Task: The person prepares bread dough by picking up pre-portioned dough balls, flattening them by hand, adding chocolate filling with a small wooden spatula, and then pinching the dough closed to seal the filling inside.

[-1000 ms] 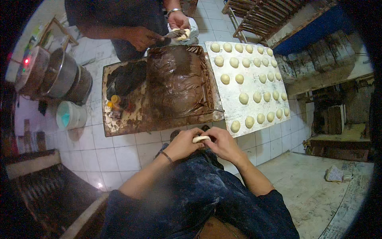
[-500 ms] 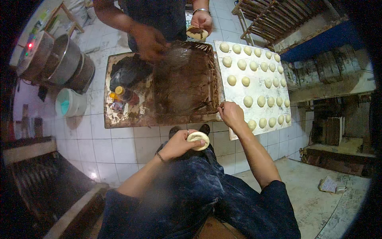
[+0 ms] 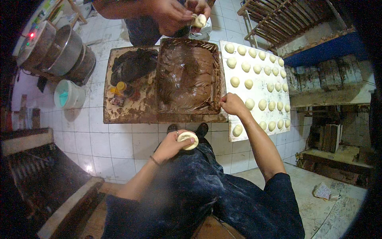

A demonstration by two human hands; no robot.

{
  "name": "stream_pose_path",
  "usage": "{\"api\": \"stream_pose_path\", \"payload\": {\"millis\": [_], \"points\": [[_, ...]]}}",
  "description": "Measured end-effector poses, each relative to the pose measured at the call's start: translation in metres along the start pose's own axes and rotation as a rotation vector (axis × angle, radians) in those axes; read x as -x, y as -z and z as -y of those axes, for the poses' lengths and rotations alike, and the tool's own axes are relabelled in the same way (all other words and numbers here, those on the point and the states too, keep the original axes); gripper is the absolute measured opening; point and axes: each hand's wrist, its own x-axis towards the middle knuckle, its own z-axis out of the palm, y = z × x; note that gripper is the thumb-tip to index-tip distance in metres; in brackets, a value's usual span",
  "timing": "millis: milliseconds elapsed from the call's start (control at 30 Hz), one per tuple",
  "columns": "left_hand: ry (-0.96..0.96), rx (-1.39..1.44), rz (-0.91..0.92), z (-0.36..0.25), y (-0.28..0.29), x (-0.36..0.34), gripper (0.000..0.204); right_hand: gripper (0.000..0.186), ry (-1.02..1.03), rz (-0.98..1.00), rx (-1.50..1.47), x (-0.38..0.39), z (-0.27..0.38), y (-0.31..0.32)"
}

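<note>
My left hand (image 3: 177,144) holds a pale, flattened dough disc (image 3: 188,140) above my lap, thumb on its face. My right hand (image 3: 231,104) is closed at the right front corner of a deep tray (image 3: 185,79) of glossy brown paste; what its fingers grip is too small to make out. The tray sits on a stained board (image 3: 131,113) with dark plastic and small bottles (image 3: 121,89) at the left. Beside it, a white board (image 3: 254,134) bears rows of round dough balls (image 3: 262,104).
A co-worker's hands (image 3: 175,16) hold dough beyond the tray. At left are stacked metal pots (image 3: 59,51), a white bucket (image 3: 69,95) and a dark slatted rack (image 3: 36,167). Wooden racks (image 3: 274,20) stand at back right, a pale worktop (image 3: 314,207) at lower right.
My right hand left the dough in my left hand and moved up to the tray corner. The disc now faces up. The co-worker's hands came back together around their dough.
</note>
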Motion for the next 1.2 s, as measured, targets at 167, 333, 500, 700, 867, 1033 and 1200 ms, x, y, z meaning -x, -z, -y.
{"api": "stream_pose_path", "payload": {"millis": [167,333,500,700,867,1033,1200], "points": [[0.007,0.017,-0.020,-0.002,0.000,-0.003,0.036,0.025,-0.026,0.021,-0.273,-0.003,0.002,-0.015],[0.003,0.059,-0.048,-0.004,0.004,-0.006,0.035,0.022,0.051,0.075,-0.501,-0.010,-0.005,-0.037],[-0.119,0.144,-0.174,0.000,0.016,-0.010,0.042,0.027,-0.074,0.129,-0.792,0.010,-0.004,-0.029],[-0.166,0.126,-0.266,-0.005,0.036,-0.018,0.037,0.025,-0.122,0.239,-1.384,0.037,-0.023,-0.015],[-0.136,0.245,-0.284,-0.019,0.042,-0.035,0.029,0.027,-0.102,0.127,-1.642,0.053,-0.033,-0.004],[-0.024,0.321,-0.206,-0.070,0.029,-0.035,0.041,0.018,0.019,0.061,-1.673,0.071,-0.028,0.021],[-0.017,0.548,-0.007,-0.081,0.022,-0.050,0.060,0.017,0.137,0.126,-1.625,0.086,-0.011,0.036]]}}
